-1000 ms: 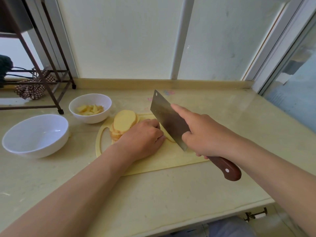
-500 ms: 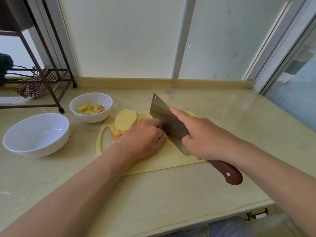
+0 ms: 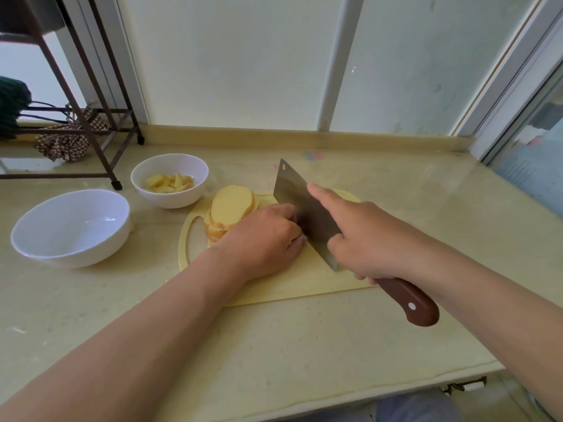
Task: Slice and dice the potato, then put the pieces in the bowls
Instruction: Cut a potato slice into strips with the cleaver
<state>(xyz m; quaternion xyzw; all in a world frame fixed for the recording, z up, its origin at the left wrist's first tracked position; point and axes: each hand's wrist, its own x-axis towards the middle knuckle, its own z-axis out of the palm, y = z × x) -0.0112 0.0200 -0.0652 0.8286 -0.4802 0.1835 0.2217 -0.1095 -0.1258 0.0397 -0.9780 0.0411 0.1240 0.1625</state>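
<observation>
A stack of round potato slices [image 3: 231,205] leans on the pale yellow cutting board [image 3: 304,284]. My left hand [image 3: 265,242] lies curled on the board just right of the stack, fingers bent over potato that it hides. My right hand [image 3: 365,236] grips a cleaver [image 3: 304,208] by its brown wooden handle [image 3: 408,303], forefinger stretched along the blade. The blade stands against my left knuckles with its edge down at the board. A small white bowl [image 3: 169,169] behind the board holds cut potato pieces [image 3: 169,182]. A larger white bowl [image 3: 71,226] at the left holds nothing.
A dark metal rack [image 3: 91,129] stands at the back left with a checked cloth [image 3: 65,144] under it. The beige counter [image 3: 274,354] ends at a front edge near me. A window and wall run along the back.
The cleaver has come down from a raised tilt and shifted left, until its blade sits against my left knuckles at the board. My left hand has stayed put.
</observation>
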